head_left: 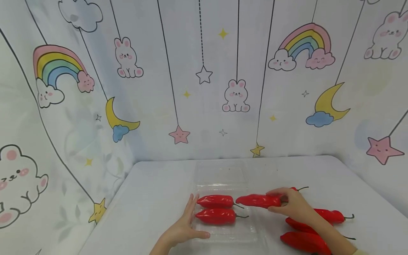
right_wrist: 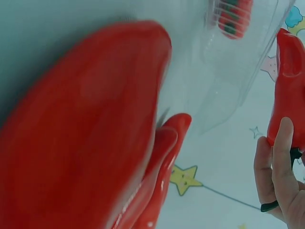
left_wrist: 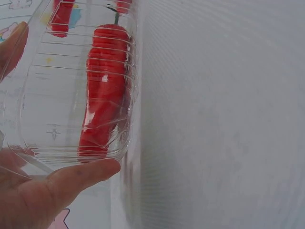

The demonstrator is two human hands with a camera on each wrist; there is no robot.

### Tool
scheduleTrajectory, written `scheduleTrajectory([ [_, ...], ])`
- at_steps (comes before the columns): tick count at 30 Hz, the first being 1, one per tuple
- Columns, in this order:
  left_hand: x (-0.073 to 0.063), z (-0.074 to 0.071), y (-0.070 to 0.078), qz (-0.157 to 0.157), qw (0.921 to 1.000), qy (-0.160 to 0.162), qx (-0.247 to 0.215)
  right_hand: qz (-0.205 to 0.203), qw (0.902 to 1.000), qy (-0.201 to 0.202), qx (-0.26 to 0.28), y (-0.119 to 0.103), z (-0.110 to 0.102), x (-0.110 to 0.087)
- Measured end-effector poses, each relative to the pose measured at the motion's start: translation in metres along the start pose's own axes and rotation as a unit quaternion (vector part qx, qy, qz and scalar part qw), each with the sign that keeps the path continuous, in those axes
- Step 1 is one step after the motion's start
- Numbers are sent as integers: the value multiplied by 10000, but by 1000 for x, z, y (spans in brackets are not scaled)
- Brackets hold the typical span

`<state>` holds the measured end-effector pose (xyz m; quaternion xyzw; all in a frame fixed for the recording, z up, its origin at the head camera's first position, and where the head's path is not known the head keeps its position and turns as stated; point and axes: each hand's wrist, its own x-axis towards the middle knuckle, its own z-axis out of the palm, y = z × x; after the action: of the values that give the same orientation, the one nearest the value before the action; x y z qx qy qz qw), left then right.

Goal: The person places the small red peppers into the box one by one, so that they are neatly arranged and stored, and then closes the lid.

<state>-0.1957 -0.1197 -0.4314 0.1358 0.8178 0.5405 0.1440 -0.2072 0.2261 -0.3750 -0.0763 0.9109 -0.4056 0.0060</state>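
Note:
My left hand (head_left: 183,228) rests at the left end of a clear plastic container (head_left: 229,238), with straight fingers along its end and the thumb by its near side. Inside lie two shiny red peppers, one farther back (head_left: 215,201) and one nearer (head_left: 215,216), stems to the right. My right hand (head_left: 294,205) holds another red pepper (head_left: 259,200) by its stem end, its tip pointing left beside the container's right edge. In the right wrist view, fingers (right_wrist: 283,157) press along this pepper (right_wrist: 288,102). The left wrist view shows the thumb (left_wrist: 88,183) against the container wall.
Several more red peppers (head_left: 304,242) lie on the white table (head_left: 153,187) at the right, partly hidden under my right forearm. The container's clear lid section (head_left: 220,173) lies flat behind it. A patterned curtain (head_left: 204,113) closes off the back and sides.

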Motion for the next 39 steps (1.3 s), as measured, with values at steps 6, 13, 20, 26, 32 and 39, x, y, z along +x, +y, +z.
scheduleTrajectory([
  [6, 0, -2, -1, 38, 10000, -1, -12, 127, 9999, 26, -47, -3, 13, 0],
  [13, 1, -3, -3, 104, 9999, -72, -111, 145, 9998, 81, -118, -6, 29, 1],
  [20, -1, -2, -2, 43, 10000, -43, -63, 113, 9999, 55, 21, -12, 39, 1],
  [26, -2, -2, -2, 61, 10000, -26, 4, 73, 9999, -53, 75, -16, 45, 1],
  [32, 1, -3, -4, 144, 9999, -66, -45, 5, 9998, -121, 152, -19, 50, 3],
  [39, 1, -2, -4, 168, 9998, -74, -63, 86, 9995, -205, 239, -24, 60, 3],
])
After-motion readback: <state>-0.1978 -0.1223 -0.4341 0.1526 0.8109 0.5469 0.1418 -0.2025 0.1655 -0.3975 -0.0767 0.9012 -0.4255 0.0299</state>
